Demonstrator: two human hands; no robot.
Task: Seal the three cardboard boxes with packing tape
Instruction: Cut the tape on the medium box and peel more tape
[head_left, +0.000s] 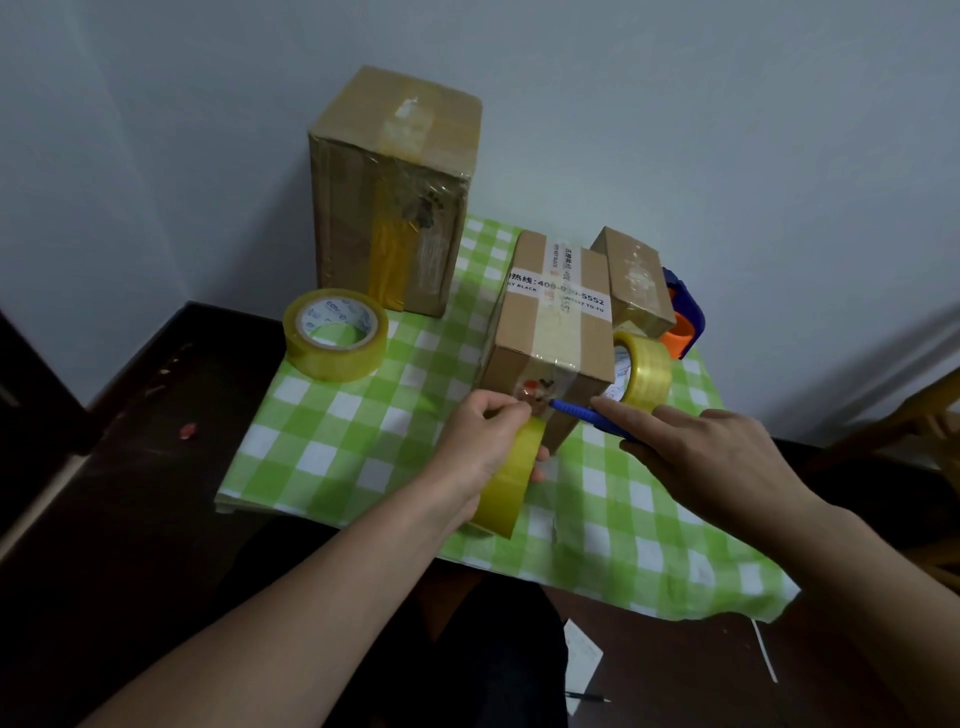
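A green-and-white checked cloth (332, 441) covers the middle of a dark table (130, 493), its lower right corner hanging past the table's near edge. A small red scrap (188, 431) lies on the bare wood at left. White paper (582, 654) and a pen (589, 697) lie at bottom centre. Grey walls (727, 130) fill the upper frame.

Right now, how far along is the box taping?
The tall box at the back already carries tape down its front, so it looks done. In hand: the middle box. The left hand holds a tape roll against it and the right hand brings a blue cutter to the strip. The small box shows some tape; whether it is finished I cannot tell.
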